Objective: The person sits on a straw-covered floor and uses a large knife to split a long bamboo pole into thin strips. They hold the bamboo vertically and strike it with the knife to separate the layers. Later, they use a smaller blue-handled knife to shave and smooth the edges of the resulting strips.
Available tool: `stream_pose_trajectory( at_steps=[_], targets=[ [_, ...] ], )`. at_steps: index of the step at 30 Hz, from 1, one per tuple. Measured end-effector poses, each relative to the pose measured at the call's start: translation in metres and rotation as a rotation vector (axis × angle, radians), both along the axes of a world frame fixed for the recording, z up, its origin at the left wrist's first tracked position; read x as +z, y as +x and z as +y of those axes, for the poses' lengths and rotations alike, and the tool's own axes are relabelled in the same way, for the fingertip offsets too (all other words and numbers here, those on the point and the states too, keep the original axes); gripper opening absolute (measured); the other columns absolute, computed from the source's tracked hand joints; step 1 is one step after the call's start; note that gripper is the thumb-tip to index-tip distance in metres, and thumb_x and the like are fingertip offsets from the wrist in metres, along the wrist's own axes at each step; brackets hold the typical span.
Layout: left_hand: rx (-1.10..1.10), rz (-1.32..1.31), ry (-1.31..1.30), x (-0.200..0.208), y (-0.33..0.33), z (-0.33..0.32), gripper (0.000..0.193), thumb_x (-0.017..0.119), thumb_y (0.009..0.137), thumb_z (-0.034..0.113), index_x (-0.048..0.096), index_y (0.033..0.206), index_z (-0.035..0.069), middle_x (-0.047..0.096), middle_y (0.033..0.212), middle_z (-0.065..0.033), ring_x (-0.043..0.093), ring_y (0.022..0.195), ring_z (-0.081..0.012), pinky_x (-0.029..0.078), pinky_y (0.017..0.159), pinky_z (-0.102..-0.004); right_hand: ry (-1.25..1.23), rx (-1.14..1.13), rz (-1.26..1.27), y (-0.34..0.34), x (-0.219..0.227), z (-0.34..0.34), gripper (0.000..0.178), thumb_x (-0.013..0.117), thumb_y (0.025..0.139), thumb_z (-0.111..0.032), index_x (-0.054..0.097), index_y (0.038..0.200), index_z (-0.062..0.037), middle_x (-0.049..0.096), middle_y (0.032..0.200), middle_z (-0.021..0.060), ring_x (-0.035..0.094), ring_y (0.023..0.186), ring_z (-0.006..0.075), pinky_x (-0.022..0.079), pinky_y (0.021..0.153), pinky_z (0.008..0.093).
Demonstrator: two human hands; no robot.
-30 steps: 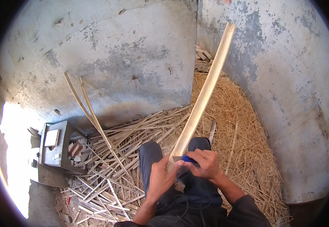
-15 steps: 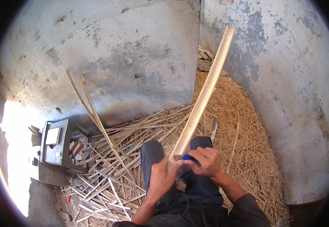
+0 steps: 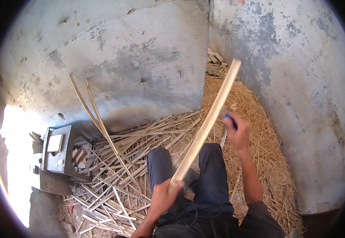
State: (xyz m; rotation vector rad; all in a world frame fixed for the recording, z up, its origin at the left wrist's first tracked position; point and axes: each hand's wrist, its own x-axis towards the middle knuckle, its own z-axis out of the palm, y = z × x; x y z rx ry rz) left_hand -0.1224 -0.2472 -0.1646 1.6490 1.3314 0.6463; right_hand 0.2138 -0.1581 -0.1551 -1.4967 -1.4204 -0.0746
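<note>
A long, pale split bamboo strip slants up and away from my lap, its far end slightly blurred before the walls' corner. My left hand is closed around its near end, just above my thighs. My right hand is raised to the right of the strip, apart from it. Its fingers wrap a tool with a blue handle, which looks like a knife; the blade cannot be made out here. Below that hand, a thin curved metal blade shows beside my right knee.
Many split bamboo strips lie heaped on the left floor, and two long strips rise toward the wall. Straw-like shavings cover the right. A metal stand stands at left. Scuffed grey walls meet ahead, with bricks in the corner.
My right hand has left the strip's near end and moved up and right with the blue-handled tool. The bamboo strip has come lower and nearer, still in my left hand.
</note>
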Motion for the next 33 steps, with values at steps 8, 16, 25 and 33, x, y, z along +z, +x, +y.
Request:
stream_pose_trajectory(
  at_steps=[8,16,25,33],
  targets=[
    [0.016,0.078,-0.323,-0.027,-0.047,-0.038,0.045,0.076,0.101,0.043,0.078,0.105,-0.002,0.06,0.056,-0.0042,0.061,0.051,-0.0118,0.047,0.051,-0.0323,-0.383,-0.278,0.207,0.154,-0.041,0.037,0.055,0.064,0.105,-0.053,0.077,0.112,-0.0004,0.072,0.086,0.0099,0.062,0.073,0.0188,0.05,0.07,0.0373],
    [0.043,-0.221,-0.411,-0.045,-0.025,-0.007,0.036,0.067,0.108,0.033,0.071,0.102,-0.003,0.065,0.066,-0.0027,0.065,0.058,-0.01,0.051,0.053,-0.0263,-1.025,0.203,-0.135,0.132,-0.128,0.014,0.053,0.07,0.101,-0.051,0.071,0.131,-0.0074,0.076,0.102,0.0136,0.071,0.091,0.0264,0.056,0.085,0.0431],
    [-0.114,-0.41,-0.345,-0.029,0.019,0.036,0.031,0.06,0.112,0.026,0.067,0.112,-0.004,0.068,0.075,-0.0061,0.069,0.065,-0.013,0.057,0.06,-0.0274,-0.41,0.628,1.167,0.009,-0.038,0.016,0.042,0.065,0.108,-0.036,0.073,0.127,0.0009,0.059,0.081,-0.0036,0.05,0.062,0.0049,0.037,0.057,0.0236],
    [-0.187,-0.426,-0.344,-0.035,0.038,0.035,0.03,0.059,0.112,0.026,0.064,0.108,-0.003,0.067,0.075,-0.0061,0.069,0.063,-0.0141,0.057,0.06,-0.0276,-0.287,0.452,0.81,-0.046,-0.033,0.0,0.029,0.083,0.095,-0.022,0.077,0.109,0.0025,0.077,0.096,0.0063,0.07,0.09,0.0133,0.053,0.084,0.0303]
  ],
)
